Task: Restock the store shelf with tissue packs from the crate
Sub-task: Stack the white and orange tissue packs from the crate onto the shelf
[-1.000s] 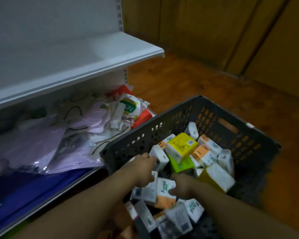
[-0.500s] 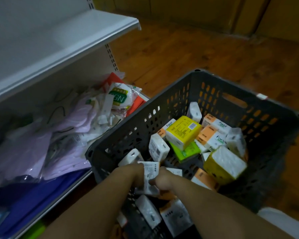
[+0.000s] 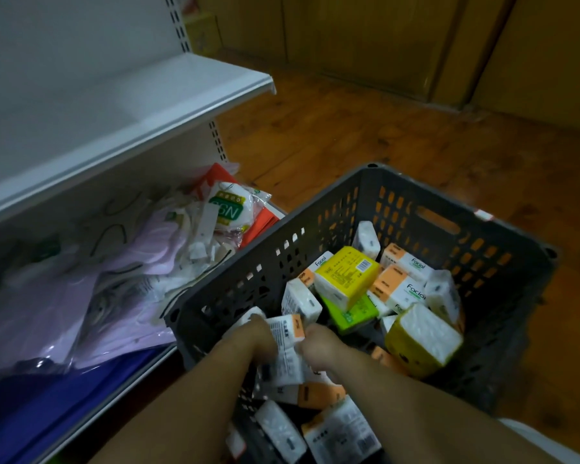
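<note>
A dark grey perforated crate stands on the wooden floor, holding several tissue packs: yellow, green, orange-and-white. Both my hands are inside its near left corner. My left hand and my right hand grip a white-and-orange tissue pack from either side, held upright between them. The white shelf board at upper left is bare.
The lower shelf left of the crate is piled with plastic-wrapped goods, a green-labelled packet and something red. Wooden panels line the back wall. Open wooden floor lies beyond the crate.
Both hands came together on one white-and-orange pack and raised it slightly. The view shifted so the crate sits lower right and the shelf shows more.
</note>
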Tool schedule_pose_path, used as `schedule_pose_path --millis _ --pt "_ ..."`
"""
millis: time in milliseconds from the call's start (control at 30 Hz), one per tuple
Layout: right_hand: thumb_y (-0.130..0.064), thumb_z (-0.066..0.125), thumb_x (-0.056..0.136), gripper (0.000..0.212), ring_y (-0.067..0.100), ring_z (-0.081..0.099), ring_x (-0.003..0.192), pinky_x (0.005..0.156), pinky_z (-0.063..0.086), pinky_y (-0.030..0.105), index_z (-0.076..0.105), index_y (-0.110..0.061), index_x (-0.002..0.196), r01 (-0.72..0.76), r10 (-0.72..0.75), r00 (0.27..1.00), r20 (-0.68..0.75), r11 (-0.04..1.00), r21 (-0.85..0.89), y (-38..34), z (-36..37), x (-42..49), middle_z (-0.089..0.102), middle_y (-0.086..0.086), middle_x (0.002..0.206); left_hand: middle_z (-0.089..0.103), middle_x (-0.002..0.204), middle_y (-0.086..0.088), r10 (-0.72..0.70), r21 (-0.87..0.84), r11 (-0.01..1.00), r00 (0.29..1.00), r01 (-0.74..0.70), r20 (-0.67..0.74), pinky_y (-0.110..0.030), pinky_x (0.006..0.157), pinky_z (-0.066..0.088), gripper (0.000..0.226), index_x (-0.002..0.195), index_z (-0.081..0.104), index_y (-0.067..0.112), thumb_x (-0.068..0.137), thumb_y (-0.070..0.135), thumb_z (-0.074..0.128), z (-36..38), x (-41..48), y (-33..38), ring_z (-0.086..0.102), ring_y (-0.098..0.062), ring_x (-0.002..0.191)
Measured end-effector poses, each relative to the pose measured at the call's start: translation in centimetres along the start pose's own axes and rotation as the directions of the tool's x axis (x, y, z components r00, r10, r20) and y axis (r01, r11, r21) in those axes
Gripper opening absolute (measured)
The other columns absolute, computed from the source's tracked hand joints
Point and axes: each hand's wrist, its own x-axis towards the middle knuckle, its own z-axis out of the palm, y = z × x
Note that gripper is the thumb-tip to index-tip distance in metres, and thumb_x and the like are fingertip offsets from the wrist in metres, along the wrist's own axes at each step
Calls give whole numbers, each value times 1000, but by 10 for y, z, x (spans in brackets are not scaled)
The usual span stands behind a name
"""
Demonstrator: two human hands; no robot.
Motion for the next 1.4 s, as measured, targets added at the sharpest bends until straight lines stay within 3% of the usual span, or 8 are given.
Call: schedule_pose_path --millis 267,400,567,767,900,1100,1333,1400 --pt "-16 48 95 21 27 63 91 73 53 35 64 -13 108 203 -177 936 -304 977 58 -21 -49 -28 67 8 105 66 101 -7 182 -640 735 974 -224 -132 -17 49 47 30 110 55 15 85 -2 59 -27 -24 21 63 -16 80" --pt "-3 44 94 27 14 54 70 61 42 26 65 -12 109 332 -268 871 -412 939 91 -35 -57 -42 62 6 94 62 101 -4 278 -748 580 942 -321 -188 -21 58 47 12 102 55 20 90 20 59 -28 -37 28 60 -14 84" --pt "-5 42 90 30 27 61 85 76 51 40 65 -22 83 370 -193 890 -414 837 404 -53 -57 -48 64 9 96 58 108 -7 170 -823 458 942 -336 -290 -31 68 53 6 94 59 19 89 18 60 -35 -38 24 61 -22 91" --pt "-18 55 94 44 12 60 88 73 55 35 41 -31 134 454 -291 874 -390 775 439 -56 -72 -65 50 1 120 62 108 -9 179 -856 374 934 -356 -310 -44 76 54 31 95 53 18 80 -9 59 -48 -41 16 64 -25 91" --pt "-10 53 93 23 20 63 96 86 54 48 55 -32 96 541 -384 825 -414 747 387 -78 -66 -82 62 2 108 57 102 -6 71 -864 216 889 -455 -451 -40 71 55 27 97 46 17 83 2 65 -59 -57 11 63 -21 86" --pt "-28 55 91 25 11 58 104 91 51 40 49 -46 108 751 -600 628 -496 634 186 -114 -38 -104 53 -11 115 63 105 0 93 -669 351 736 -655 -671 -19 63 52 36 109 48 19 81 12 69 -90 -110 -7 64 -13 92" --pt "-8 62 87 69 1 49 120 96 49 31 35 -63 119 884 -836 464 -293 456 97 -171 28 -140 47 -18 130 55 126 1 140 -384 577 550 -721 -823 -22 93 48 47 129 50 18 84 14 64 -164 -153 -87 58 -6 107" --pt "-7 59 88 68 2 47 123 95 49 29 36 -54 131 900 -856 433 -282 429 77 -193 50 -146 47 -13 135 56 114 16 159 -344 559 505 -754 -849 -4 85 45 46 127 47 23 86 9 62 -183 -171 -110 56 11 97"
